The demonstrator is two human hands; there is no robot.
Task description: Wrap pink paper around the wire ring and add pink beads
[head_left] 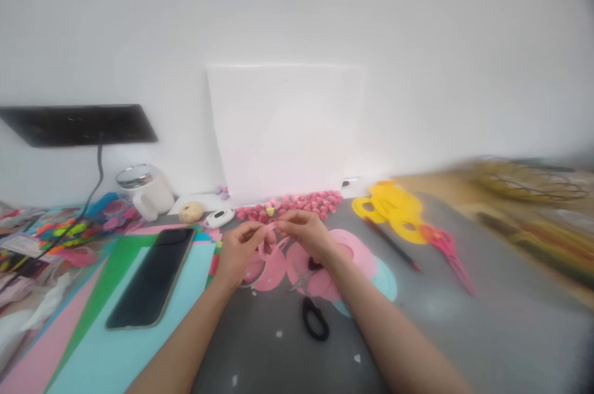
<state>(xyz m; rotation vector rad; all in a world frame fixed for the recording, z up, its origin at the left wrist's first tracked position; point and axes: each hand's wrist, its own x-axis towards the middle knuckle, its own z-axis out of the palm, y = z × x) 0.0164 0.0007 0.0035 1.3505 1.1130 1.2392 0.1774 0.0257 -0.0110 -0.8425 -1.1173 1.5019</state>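
My left hand (pixel 244 252) and my right hand (pixel 304 234) meet over the middle of the grey table, fingers pinched. Between them is a thin pink paper strip (pixel 278 247), curled into a loop, with one end in each hand. Below lie pink paper circles (pixel 271 271), some overlapping, and a light blue paper circle (pixel 387 279) shows from under the stack on the right. Black-handled scissors (pixel 315 320) rest partly on the pink circles, just under my right forearm. Behind my hands, many small pink rolled paper flowers (pixel 309 202) form a heap.
At left a phone (pixel 151 279) lies on coloured paper sheets (pixel 134 357), near a white mug (pixel 146 193) and craft clutter. Yellow paper rings (pixel 394 208), a dark pencil (pixel 394 245) and pink scissors (pixel 450 255) lie at right. A white board (pixel 288 134) leans on the wall.
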